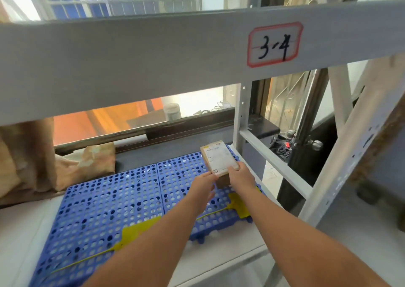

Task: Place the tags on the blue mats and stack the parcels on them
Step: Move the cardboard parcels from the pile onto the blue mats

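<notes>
Yellow tag (140, 229) lies on left blue mat (105, 199) near edge, second tag (238, 205) on right blue mat (182, 168). Beyond, left hand (203, 186) and right hand (240, 175) both grip brown parcel (219, 158) (labelled top) over right mat's far corner

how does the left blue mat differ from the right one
The left blue mat bears only the left tag; the right blue mat has the right tag and the parcel at its far right corner. The left hand and right hand both hold the parcel over the right blue mat; neither touches the left blue mat. Both mats are perforated blue plastic, lying side by side.
</notes>
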Demonstrator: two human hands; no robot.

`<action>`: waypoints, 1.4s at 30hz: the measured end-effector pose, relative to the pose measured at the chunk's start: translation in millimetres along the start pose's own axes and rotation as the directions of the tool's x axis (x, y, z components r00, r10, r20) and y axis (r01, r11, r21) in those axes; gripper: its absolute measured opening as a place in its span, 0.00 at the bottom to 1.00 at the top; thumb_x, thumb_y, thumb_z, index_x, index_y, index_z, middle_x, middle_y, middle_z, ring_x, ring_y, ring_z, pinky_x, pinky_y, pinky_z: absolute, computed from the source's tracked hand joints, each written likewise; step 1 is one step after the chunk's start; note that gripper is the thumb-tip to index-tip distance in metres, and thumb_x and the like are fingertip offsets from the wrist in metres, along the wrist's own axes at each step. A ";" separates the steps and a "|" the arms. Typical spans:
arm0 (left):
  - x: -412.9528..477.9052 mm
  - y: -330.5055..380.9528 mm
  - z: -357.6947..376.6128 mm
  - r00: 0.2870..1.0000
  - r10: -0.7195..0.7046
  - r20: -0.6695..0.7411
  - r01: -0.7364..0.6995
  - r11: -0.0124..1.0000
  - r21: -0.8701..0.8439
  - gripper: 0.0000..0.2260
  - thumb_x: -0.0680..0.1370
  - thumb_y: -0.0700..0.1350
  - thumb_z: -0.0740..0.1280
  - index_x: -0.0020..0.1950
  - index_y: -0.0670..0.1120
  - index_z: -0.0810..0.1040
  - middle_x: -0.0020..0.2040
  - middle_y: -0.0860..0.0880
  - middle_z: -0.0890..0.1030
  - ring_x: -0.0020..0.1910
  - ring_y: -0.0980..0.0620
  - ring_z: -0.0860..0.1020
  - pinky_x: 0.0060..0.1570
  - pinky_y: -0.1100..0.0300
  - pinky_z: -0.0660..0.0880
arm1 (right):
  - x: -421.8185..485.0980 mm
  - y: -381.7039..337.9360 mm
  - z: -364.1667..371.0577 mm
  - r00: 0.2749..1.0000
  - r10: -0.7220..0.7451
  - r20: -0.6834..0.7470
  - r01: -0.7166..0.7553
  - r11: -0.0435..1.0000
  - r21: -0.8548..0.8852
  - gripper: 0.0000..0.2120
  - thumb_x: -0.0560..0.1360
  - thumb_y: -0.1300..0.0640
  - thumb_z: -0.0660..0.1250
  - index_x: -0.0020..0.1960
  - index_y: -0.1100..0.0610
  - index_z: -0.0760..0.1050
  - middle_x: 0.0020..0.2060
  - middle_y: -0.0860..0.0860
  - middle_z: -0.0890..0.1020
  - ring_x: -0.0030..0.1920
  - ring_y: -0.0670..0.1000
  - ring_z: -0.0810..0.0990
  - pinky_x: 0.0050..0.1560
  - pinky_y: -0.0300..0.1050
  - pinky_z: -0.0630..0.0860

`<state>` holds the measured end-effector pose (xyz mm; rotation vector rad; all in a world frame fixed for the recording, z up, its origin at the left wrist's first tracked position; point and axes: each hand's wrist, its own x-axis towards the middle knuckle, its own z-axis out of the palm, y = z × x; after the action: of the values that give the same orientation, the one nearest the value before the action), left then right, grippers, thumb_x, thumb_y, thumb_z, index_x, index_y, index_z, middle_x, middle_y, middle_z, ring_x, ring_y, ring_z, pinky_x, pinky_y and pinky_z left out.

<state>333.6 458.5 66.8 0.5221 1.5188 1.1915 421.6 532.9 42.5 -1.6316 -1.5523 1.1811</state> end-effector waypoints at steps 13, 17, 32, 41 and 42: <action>28.7 -3.2 4.4 0.990 0.075 0.116 -0.092 0.986 0.142 0.08 0.82 0.48 0.56 0.54 0.51 0.75 0.48 0.56 0.75 0.48 0.56 0.72 0.56 0.55 0.69 | 0.3 10.9 8.6 0.961 -0.245 0.126 0.272 0.774 -0.572 0.18 0.78 0.50 0.62 0.68 0.46 0.71 0.76 0.57 0.54 0.76 0.59 0.49 0.74 0.55 0.57; 27.0 3.3 11.3 0.990 0.093 0.105 -0.115 0.968 0.224 0.19 0.83 0.51 0.55 0.74 0.50 0.65 0.71 0.50 0.68 0.68 0.49 0.68 0.70 0.49 0.63 | 11.4 15.0 14.4 0.984 -0.148 0.103 0.180 0.798 -0.576 0.21 0.79 0.48 0.57 0.72 0.46 0.63 0.76 0.56 0.56 0.75 0.60 0.53 0.71 0.54 0.59; 66.7 -2.9 40.7 0.970 0.232 -0.067 -0.001 0.282 0.959 0.22 0.82 0.43 0.55 0.76 0.46 0.60 0.75 0.43 0.61 0.74 0.42 0.60 0.67 0.49 0.66 | 62.9 11.1 -21.2 0.942 -0.281 0.186 0.328 0.644 -0.691 0.19 0.81 0.49 0.55 0.71 0.43 0.65 0.72 0.55 0.61 0.66 0.61 0.62 0.62 0.51 0.69; 77.2 5.3 53.6 0.972 0.232 -0.026 -0.066 0.380 0.923 0.27 0.79 0.38 0.57 0.77 0.49 0.57 0.75 0.45 0.62 0.74 0.43 0.61 0.68 0.50 0.65 | 81.2 5.7 -25.3 0.923 -0.270 0.273 0.384 0.672 -0.634 0.20 0.81 0.46 0.55 0.72 0.43 0.64 0.71 0.55 0.61 0.65 0.60 0.63 0.63 0.51 0.67; 77.7 5.4 55.7 0.973 0.232 -0.017 -0.076 0.386 0.919 0.28 0.78 0.37 0.57 0.77 0.51 0.57 0.74 0.44 0.64 0.72 0.43 0.64 0.65 0.50 0.68 | 83.4 5.5 -25.3 0.933 -0.257 0.251 0.358 0.717 -0.598 0.21 0.80 0.45 0.55 0.72 0.45 0.64 0.70 0.55 0.63 0.64 0.60 0.64 0.63 0.51 0.67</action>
<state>358.1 547.1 39.8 1.3735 2.2542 0.3640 440.4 617.5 31.9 -1.5861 -2.4086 0.6218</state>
